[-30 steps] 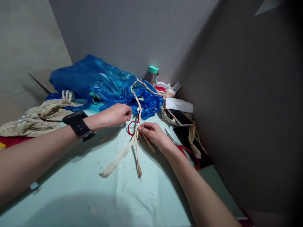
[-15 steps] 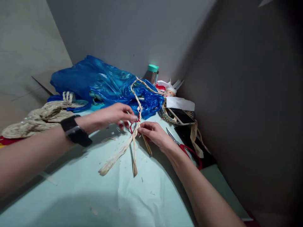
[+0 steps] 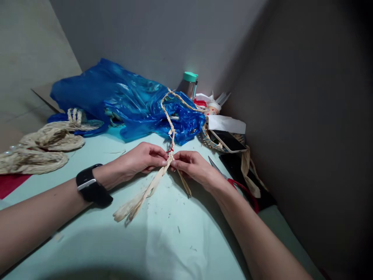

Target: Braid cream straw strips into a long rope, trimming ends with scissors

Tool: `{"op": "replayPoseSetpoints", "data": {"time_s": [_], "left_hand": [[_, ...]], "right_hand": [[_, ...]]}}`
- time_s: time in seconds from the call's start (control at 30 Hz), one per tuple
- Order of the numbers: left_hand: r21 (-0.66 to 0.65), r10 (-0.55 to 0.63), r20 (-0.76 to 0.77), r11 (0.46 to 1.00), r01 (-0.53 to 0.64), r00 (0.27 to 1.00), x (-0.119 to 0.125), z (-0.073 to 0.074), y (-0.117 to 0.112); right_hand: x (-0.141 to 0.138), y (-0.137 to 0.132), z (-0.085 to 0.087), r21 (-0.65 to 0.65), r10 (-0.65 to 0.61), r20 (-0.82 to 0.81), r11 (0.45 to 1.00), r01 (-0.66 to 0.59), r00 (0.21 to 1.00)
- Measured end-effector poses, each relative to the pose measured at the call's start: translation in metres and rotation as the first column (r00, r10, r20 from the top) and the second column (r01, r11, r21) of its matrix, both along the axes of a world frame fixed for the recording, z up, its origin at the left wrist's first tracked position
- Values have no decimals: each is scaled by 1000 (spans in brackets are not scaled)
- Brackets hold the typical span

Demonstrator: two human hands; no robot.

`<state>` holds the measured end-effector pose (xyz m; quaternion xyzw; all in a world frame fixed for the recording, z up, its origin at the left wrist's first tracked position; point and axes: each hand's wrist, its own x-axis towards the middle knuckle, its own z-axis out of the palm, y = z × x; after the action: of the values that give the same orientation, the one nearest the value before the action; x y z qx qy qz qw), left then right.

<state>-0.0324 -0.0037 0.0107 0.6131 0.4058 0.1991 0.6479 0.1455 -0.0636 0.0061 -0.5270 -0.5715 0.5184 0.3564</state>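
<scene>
A pale braid of dried plant fibre (image 3: pixel 167 112) runs from the back down to my hands, with a thin red tie (image 3: pixel 170 150) around it just above my fingers. My left hand (image 3: pixel 147 158) is closed, its thumb and fingers pinching the strands from the left. From the right, my right hand (image 3: pixel 190 165) pinches the braid at nearly the same spot. Loose flat strands (image 3: pixel 145 196) fan out below toward the lower left, and a shorter darker strand (image 3: pixel 185 182) hangs beneath my right hand. My fingertips hide the exact crossing of the strands.
A crumpled blue plastic bag (image 3: pixel 116 93) lies behind the braid. Red-handled scissors (image 3: pixel 243 190) rest right of my right hand, near a phone (image 3: pixel 229 140) on a basket (image 3: pixel 208 142). Fibre bundles (image 3: pixel 46 147) lie at left; a green-lidded bottle (image 3: pixel 190 77) stands by the wall.
My left hand has come down from beside the red tie to pinch the strands below it. The separate middle strand has swung left beside the other, and the view has shifted slightly.
</scene>
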Motion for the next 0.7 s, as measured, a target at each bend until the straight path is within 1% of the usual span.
{"op": "replayPoseSetpoints", "data": {"time_s": [0.1,0.17,0.23,0.3,0.37,0.47,0.6,0.7], "left_hand": [[67,38,-11,997,-37,999,1,-3,-1],[88,66,0,994,-66,998,3,-2,-3],[80,50,2,996,-50,999,3,0,-4],[68,8,-14,998,-7,1000,1,3,-3],[60,-24,-24,998,26,999,-1,5,-2],[-13,-43,11,999,43,999,-4,4,0],[-170,-55,78,983,67,995,-3,0,0],[-177,-32,85,983,47,996,1,-2,-2]], "right_hand": [[-3,-1,-1,9,-16,-11,1000,16,1000],[-5,-2,-1,20,-40,-10,999,40,999],[-5,-2,-1,34,-57,-9,998,57,998],[-4,-1,0,38,-59,-13,998,59,998],[-2,-1,2,4,-50,-28,999,50,998],[0,-1,3,-68,-39,-78,997,34,996],[-2,-2,4,-95,-36,-119,995,25,992],[-5,-3,6,-122,-41,-107,992,28,993]]}}
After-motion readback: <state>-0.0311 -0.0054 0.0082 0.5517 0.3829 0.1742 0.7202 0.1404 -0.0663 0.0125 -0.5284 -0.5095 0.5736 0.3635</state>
